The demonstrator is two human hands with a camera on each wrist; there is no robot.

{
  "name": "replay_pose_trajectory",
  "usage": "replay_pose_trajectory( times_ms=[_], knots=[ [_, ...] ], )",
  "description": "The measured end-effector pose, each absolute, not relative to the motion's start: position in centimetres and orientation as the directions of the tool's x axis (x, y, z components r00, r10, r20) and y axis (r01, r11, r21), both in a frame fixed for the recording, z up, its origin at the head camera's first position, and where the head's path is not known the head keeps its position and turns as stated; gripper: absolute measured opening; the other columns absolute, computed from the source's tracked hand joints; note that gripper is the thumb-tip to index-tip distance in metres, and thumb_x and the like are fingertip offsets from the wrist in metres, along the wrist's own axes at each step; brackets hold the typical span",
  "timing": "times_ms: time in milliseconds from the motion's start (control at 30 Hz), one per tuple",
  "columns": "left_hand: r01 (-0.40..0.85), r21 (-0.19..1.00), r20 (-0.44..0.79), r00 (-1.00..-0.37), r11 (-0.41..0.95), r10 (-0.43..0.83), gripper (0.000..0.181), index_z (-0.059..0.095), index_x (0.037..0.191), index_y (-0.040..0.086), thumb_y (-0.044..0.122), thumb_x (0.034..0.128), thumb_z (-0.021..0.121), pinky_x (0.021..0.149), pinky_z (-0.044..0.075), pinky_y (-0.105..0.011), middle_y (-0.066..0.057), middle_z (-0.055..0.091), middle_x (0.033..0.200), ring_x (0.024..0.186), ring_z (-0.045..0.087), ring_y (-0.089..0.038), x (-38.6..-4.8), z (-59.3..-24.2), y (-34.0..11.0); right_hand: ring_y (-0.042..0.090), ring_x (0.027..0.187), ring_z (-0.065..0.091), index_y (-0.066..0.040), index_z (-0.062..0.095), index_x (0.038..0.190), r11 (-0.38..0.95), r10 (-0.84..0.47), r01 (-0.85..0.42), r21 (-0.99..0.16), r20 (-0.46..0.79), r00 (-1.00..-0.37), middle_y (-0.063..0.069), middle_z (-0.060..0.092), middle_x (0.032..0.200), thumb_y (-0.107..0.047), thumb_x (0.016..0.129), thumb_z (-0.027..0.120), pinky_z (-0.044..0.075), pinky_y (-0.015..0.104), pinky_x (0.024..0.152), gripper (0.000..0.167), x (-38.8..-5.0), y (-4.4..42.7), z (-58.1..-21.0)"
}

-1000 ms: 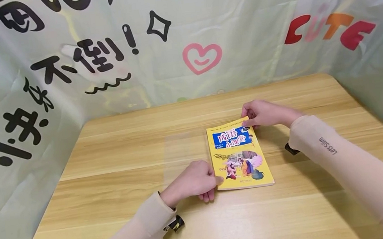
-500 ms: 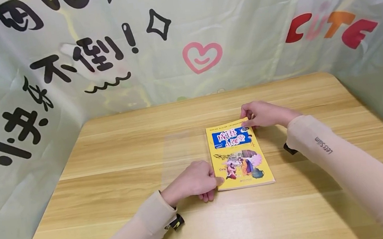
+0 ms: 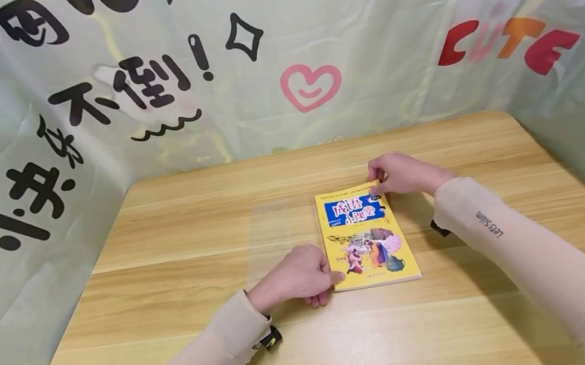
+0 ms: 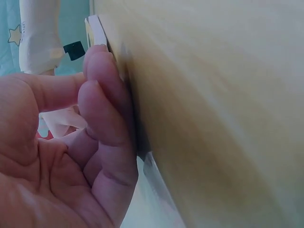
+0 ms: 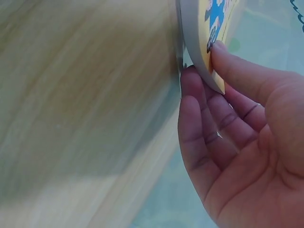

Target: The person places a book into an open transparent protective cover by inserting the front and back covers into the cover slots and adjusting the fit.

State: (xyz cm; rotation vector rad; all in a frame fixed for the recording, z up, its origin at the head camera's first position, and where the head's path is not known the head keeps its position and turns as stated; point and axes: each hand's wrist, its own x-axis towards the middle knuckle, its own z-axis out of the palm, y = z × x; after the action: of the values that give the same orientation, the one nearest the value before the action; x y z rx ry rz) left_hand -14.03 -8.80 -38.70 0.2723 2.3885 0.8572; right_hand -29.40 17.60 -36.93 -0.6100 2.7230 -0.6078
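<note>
A yellow book (image 3: 364,240) with a blue title panel lies face up on the wooden table. The left hand (image 3: 297,273) pinches its lower left corner, thumb on the cover. At the upper right corner the right hand (image 3: 405,172) holds the book, thumb on top. In the right wrist view that corner of the book (image 5: 204,42) is lifted off the surface, between the thumb and curled fingers of the right hand (image 5: 256,123). The left wrist view shows the left hand (image 4: 90,123) with fingers against the table and the book's edge (image 4: 98,32) beyond.
A clear, thin sheet (image 3: 268,233) lies on the table (image 3: 167,221), left of the book and partly behind the left hand. Printed cloth (image 3: 362,36) with black lettering and a pink heart hangs around the table's back and sides. Dark devices sit at both wrists.
The raised upper right corner of the book has lowered slightly, the right forearm shifting a little left. Both hands keep their hold.
</note>
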Motion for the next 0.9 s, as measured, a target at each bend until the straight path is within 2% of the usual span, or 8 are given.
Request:
replay_pose_trajectory(
  times_ms=[300,600,900],
  knots=[
    [-0.039,0.671,-0.464,-0.802,0.741,0.377,0.040,0.071,0.069,0.005,0.025,0.1040,0.074,0.045,0.052,-0.021,-0.005,0.069,0.056,0.046,0.062,-0.012,-13.97,-38.68,-8.90,0.027,0.090,0.057,-0.006,0.068,0.099,0.846,-0.411,-0.288,-0.448,-0.206,-0.888,0.010,0.066,0.095,-0.019,0.097,0.082,0.047,0.040,0.083,0.019,-29.58,17.41,-37.02],
    [-0.019,0.676,-0.451,-0.801,0.736,0.394,0.038,0.069,0.072,0.005,0.024,0.1036,0.074,0.045,0.054,-0.022,-0.005,0.070,0.057,0.045,0.063,-0.012,-13.82,-38.86,-9.11,0.027,0.092,0.058,-0.005,0.071,0.101,0.859,-0.367,-0.223,-0.460,-0.250,-0.896,0.011,0.069,0.099,-0.022,0.098,0.081,0.049,0.038,0.084,0.020,-29.43,17.20,-37.21],
    [0.021,0.660,-0.456,-0.784,0.751,0.422,0.031,0.068,0.072,0.007,0.021,0.0864,0.092,0.047,0.051,-0.019,-0.003,0.068,0.059,0.047,0.062,-0.011,-13.79,-38.54,-9.13,0.027,0.092,0.058,-0.005,0.075,0.100,0.863,-0.336,-0.181,-0.472,-0.269,-0.903,0.011,0.071,0.099,-0.026,0.097,0.082,0.049,0.038,0.083,0.022,-29.68,17.61,-37.31]
  ],
)
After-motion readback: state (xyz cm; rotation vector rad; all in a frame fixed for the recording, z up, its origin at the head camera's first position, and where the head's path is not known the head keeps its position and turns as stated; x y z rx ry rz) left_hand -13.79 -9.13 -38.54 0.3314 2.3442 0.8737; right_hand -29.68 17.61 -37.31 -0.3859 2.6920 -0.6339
